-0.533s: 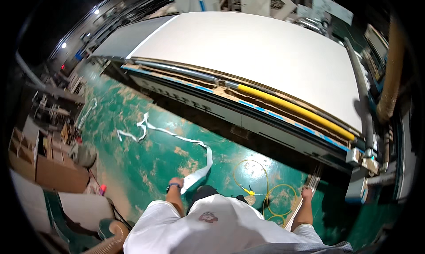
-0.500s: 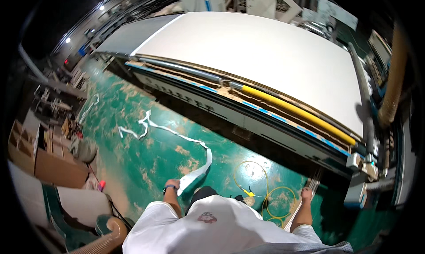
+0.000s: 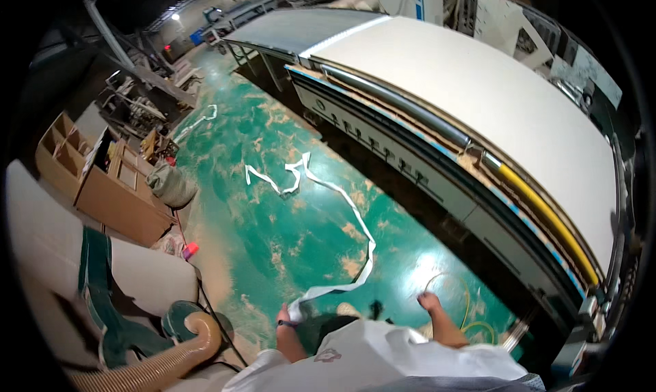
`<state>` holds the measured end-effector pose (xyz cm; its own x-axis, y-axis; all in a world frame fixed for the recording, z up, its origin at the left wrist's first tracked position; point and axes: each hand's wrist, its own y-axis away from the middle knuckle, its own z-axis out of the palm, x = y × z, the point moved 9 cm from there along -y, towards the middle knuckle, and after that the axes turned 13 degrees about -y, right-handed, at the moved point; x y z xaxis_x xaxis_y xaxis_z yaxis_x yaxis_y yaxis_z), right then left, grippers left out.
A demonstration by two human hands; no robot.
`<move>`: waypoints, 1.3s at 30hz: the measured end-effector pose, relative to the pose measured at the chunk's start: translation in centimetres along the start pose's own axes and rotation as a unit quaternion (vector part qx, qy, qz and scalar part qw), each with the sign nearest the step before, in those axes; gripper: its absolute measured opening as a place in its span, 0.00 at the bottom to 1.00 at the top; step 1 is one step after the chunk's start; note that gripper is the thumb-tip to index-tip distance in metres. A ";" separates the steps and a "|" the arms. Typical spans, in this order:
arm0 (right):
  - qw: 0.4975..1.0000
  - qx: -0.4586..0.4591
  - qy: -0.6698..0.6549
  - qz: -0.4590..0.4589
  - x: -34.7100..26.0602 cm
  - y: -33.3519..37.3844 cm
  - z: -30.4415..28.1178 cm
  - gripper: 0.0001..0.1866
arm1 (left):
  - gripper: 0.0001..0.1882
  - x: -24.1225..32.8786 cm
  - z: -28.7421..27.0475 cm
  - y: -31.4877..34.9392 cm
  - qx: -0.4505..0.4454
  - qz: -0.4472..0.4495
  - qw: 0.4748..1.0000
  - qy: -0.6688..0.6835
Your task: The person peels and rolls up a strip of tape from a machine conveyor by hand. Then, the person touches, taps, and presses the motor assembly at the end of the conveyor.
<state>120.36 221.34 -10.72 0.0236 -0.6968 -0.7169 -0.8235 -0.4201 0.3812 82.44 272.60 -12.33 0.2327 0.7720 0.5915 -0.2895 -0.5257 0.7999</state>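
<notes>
The left hand (image 3: 283,315) has its grip closed around one end of a white strip (image 3: 370,255). The right hand (image 3: 429,301), well apart from it, has bent fingers; whether its grip holds anything, I cannot tell. From the left hand the strip bends rightward and away across the green floor (image 3: 239,255), ending in a zigzag short of the machine (image 3: 478,221), whose long edge slants along the right. One cabinet (image 3: 123,194) and one sack (image 3: 171,184) border the left; a wide lane of floor lies between. One yellow hose (image 3: 468,303) loops beside the right forearm.
</notes>
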 end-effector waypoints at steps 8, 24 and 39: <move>0.930 -0.189 -0.240 -0.202 -42.6 -9.8 8.8 0.31 | 0.10 23.3 31.7 5.5 -0.203 0.148 0.959 -0.129; 0.935 0.045 -0.298 0.185 -36.0 -44.4 4.9 0.20 | 0.29 38.4 13.2 -23.2 -0.046 0.055 0.642 -0.764; 0.951 -0.054 0.250 0.171 -64.2 -72.7 10.1 0.25 | 0.17 44.4 -5.3 -34.2 0.045 -0.109 0.826 -0.551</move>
<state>173.01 302.45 1.71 0.0547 -0.9817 -0.1826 -0.7688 -0.1581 0.6196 97.75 326.80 -13.98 0.9884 0.0840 0.1263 -0.0710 -0.4799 0.8745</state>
